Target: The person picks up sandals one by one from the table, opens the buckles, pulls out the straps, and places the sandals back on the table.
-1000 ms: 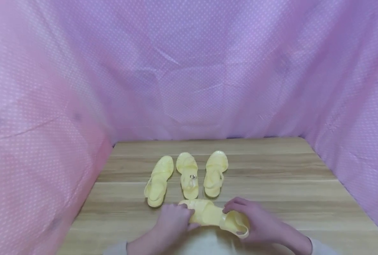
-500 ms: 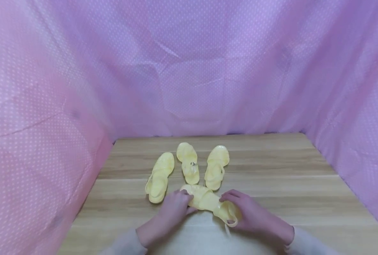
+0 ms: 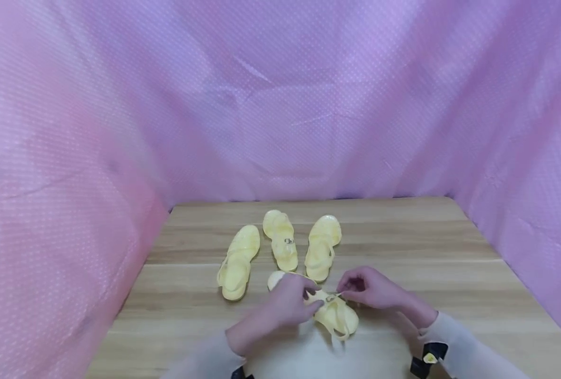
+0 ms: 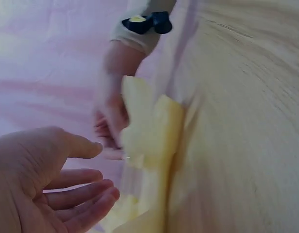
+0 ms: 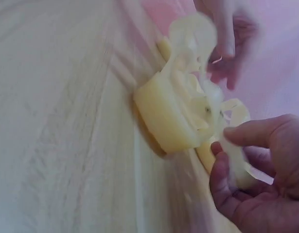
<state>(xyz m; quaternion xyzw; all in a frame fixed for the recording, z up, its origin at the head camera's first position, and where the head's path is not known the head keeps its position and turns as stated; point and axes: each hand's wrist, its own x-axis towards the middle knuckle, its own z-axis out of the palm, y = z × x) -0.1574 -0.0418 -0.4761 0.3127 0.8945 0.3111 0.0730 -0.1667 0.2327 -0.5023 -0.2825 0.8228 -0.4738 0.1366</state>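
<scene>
A pale yellow jelly sandal [image 3: 341,318] lies slantwise near the front of the table, its heel toward the right. My right hand [image 3: 371,287] pinches its ankle strap [image 5: 232,153] between thumb and fingers, beside the small metal buckle [image 3: 330,298]. Over the sandal's front half, my left hand [image 3: 290,301] hovers with parted, slightly bent fingers. The left wrist view shows those fingers holding nothing, a little apart from the sandal. Part of the sandal's toe end is hidden beneath the left hand in the head view.
Behind it, three more yellow sandals lie toes away: a left one [image 3: 239,263], a middle one [image 3: 280,239] with its buckle showing, and a right one [image 3: 323,247]. Pink dotted sheeting [image 3: 290,131] walls the wooden table [image 3: 427,252] at back and sides.
The sandal has moved slightly away from me and turned, heel nearer. My left hand has let go of its toe and shifted right; my right hand has left the heel and taken the strap.
</scene>
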